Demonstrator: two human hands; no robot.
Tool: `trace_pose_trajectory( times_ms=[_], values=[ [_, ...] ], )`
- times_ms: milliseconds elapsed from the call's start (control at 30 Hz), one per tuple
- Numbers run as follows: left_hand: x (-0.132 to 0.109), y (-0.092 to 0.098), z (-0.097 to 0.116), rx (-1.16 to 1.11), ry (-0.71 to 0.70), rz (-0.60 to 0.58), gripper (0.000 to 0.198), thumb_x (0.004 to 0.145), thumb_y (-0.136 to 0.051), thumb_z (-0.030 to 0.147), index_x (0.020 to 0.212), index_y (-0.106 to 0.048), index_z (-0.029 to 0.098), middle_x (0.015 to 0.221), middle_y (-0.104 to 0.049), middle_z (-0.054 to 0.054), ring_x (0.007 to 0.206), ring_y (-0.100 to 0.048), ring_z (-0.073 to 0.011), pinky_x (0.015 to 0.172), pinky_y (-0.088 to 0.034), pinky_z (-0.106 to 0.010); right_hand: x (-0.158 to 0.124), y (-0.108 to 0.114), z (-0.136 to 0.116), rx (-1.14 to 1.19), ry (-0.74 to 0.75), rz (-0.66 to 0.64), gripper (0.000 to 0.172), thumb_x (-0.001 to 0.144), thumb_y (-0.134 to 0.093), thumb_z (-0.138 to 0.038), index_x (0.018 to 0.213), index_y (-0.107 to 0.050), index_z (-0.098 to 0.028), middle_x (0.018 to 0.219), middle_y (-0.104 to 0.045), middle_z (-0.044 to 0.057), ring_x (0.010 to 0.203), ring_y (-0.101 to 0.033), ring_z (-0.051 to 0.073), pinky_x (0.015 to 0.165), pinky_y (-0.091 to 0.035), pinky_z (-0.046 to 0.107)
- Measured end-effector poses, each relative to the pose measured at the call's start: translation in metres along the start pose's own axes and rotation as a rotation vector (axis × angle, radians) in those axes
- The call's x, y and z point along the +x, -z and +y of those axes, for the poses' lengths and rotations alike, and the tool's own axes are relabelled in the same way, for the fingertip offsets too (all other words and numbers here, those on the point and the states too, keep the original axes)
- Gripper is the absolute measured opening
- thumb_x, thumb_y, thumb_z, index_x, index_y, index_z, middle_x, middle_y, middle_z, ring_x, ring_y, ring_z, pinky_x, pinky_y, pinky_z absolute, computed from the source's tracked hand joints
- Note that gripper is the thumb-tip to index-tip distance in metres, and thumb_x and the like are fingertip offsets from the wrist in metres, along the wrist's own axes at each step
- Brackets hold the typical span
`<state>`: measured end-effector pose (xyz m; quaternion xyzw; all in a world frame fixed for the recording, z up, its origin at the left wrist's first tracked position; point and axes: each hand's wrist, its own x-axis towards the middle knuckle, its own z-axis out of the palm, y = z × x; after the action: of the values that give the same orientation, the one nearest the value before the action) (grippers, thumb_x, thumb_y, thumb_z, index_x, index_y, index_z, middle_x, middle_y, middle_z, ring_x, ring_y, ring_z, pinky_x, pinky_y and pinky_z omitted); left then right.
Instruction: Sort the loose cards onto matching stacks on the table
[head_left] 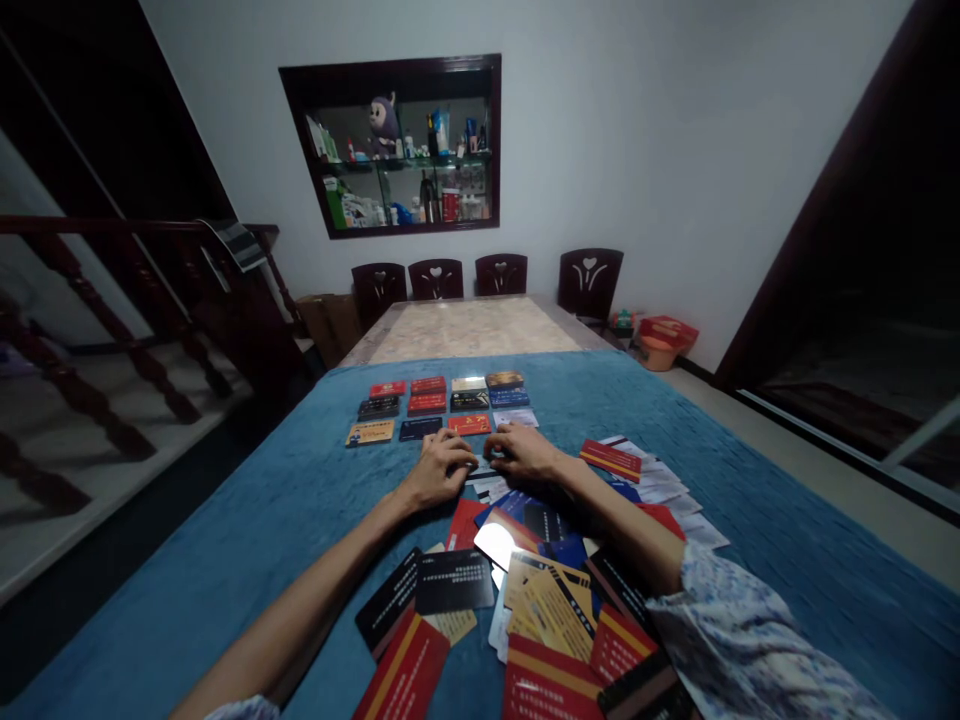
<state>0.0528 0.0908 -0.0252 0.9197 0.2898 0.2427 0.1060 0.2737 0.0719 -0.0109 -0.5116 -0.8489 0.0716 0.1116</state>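
Note:
My left hand point(441, 470) and my right hand point(523, 452) meet over the middle of the table, at the far end of a loose heap of cards. Both have their fingers curled in and closed on a white card point(484, 465) between them; my fingers hide most of it. Below them lie striped white cards point(489, 488), blue cards, a black card point(454, 580), yellow cards point(553, 610) and red cards point(551, 685), overlapping. Just beyond my fingers are neat rows of sorted cards, including an orange-red card point(469, 425) and a dark blue card point(421, 429).
A blue cloth point(300, 500) covers the near table, with bare tabletop point(472, 325) beyond. More white cards point(664, 485) and a red card point(611, 460) lie right of my right forearm. Farther off stand dark chairs point(590, 280) and a red-topped bucket point(660, 345); a stair railing point(97, 300) is left.

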Motion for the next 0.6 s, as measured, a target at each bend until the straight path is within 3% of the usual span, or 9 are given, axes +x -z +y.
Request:
trace_pose_trajectory(
  times_ms=[100,233,600],
  values=[
    [-0.004,0.002,-0.003,0.005,-0.025,-0.028,0.017,0.083,-0.062,0.025,0.094,-0.075,0.023,0.105,-0.071,-0.005,0.110,-0.050,-0.0266,0.097,-0.035,-0.046,0.000,-0.003,0.000,-0.012,-0.001,0.030,0.023,0.089,-0.064,-0.030,0.109,-0.072,-0.023,0.101,-0.064,0.008,0.096,-0.053,0.022,0.078,-0.036,0.030],
    [-0.007,0.002,-0.008,0.037,0.012,-0.041,0.024,0.081,-0.066,0.027,0.103,-0.074,0.024,0.113,-0.069,-0.006,0.113,-0.049,-0.0273,0.097,-0.037,-0.045,0.000,-0.006,0.005,-0.007,0.024,0.056,0.024,0.090,-0.063,-0.031,0.110,-0.072,-0.022,0.101,-0.063,0.008,0.096,-0.052,0.022,0.078,-0.036,0.030],
    [-0.010,0.001,-0.010,0.073,-0.088,0.047,0.017,0.081,-0.065,0.023,0.095,-0.073,0.022,0.098,-0.073,-0.005,0.107,-0.057,-0.0252,0.095,-0.038,-0.044,-0.005,-0.001,0.020,0.099,0.180,0.005,0.043,0.078,-0.073,-0.045,0.114,-0.073,-0.020,0.106,-0.064,0.010,0.099,-0.055,0.025,0.087,-0.042,0.036]
  ],
)
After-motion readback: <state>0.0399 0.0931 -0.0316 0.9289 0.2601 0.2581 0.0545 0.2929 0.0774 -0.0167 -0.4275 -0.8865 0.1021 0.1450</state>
